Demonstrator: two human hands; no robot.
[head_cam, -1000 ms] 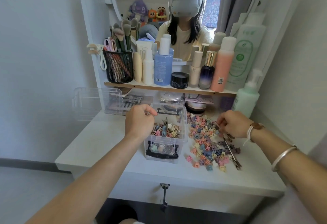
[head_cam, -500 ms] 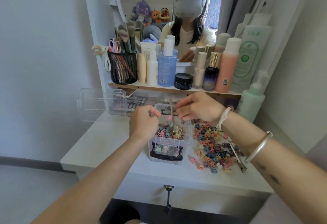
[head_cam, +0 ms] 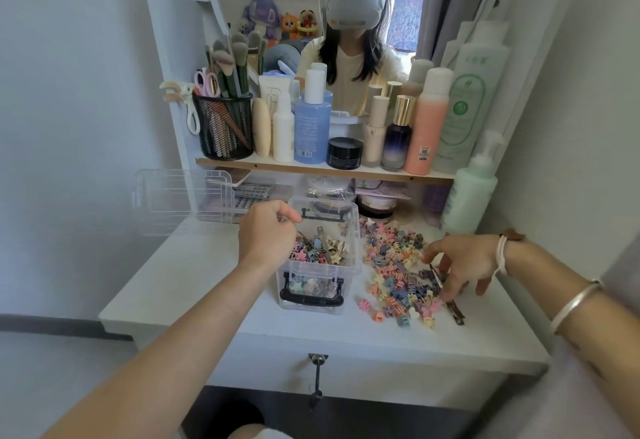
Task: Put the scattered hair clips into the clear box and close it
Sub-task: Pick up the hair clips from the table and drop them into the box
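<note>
The clear box (head_cam: 353,258) stands open at the middle of the white dresser top, partly filled with small coloured hair clips and a few long metal clips. My left hand (head_cam: 268,236) rests on its left rim, fingers curled on the edge. A pile of scattered hair clips (head_cam: 394,272) lies just right of the box. My right hand (head_cam: 457,263) is down on the right side of that pile, fingers pinching a dark long clip (head_cam: 437,275). Another long brown clip (head_cam: 454,312) lies at the pile's near right edge. The clear lid (head_cam: 180,201) leans at the back left.
A shelf (head_cam: 311,170) above the dresser top carries bottles, a black jar and a mesh brush holder (head_cam: 223,126). A green pump bottle (head_cam: 471,189) stands at the back right. Small cosmetics lie under the shelf. A key hangs from the drawer (head_cam: 317,369) below.
My right hand has dropped clips over the box and moved back right and down onto the pile, where it now pinches a long clip. My left hand has stayed on the box rim.
</note>
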